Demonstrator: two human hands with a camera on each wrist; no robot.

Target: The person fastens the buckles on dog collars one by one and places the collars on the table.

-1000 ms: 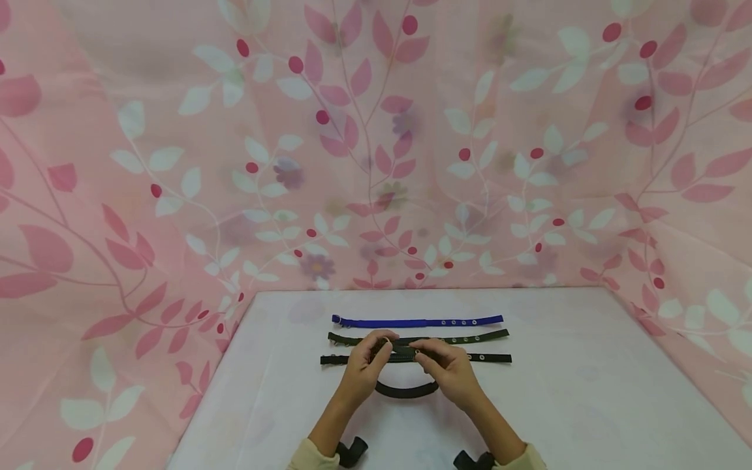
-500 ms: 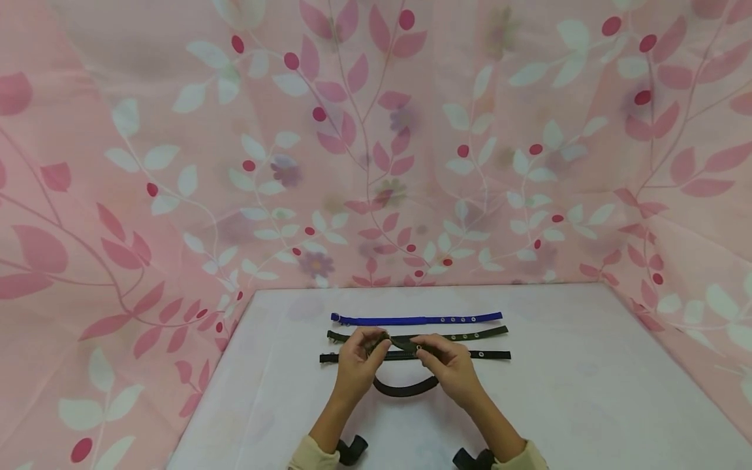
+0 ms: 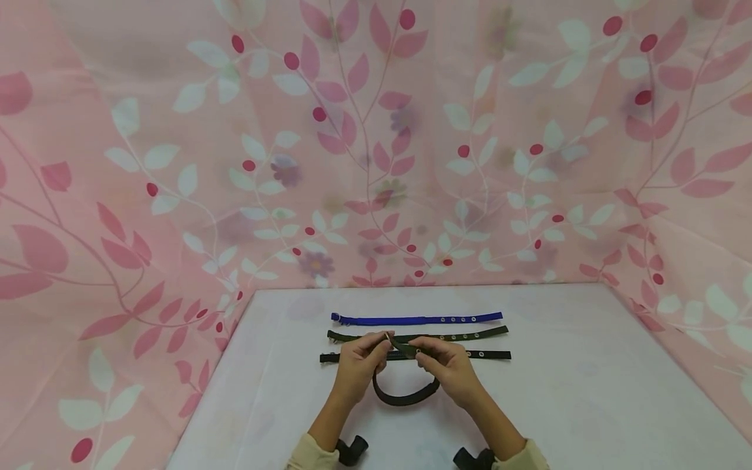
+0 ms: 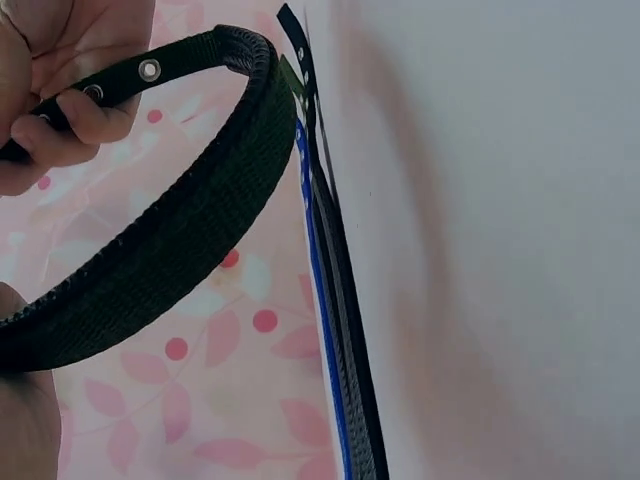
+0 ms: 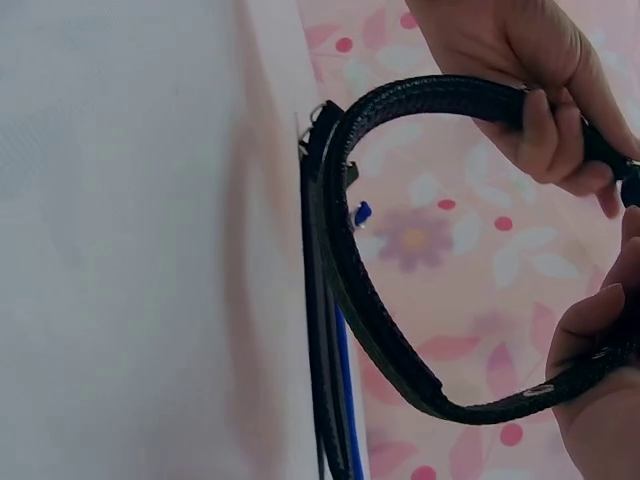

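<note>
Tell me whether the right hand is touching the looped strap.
Touching. The left wrist view shows the right hand gripping the looped strap, curled over its narrow end.

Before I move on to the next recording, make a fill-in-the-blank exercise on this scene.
1. Besides the held strap, ____ straps lie on the table.
2. The farthest strap is ____ in color.
3. In the head view, its holes sit toward its ____ end.
4. The right hand grips the held strap together with the ____ hand.

Missing words: three; blue; right; left.
</note>
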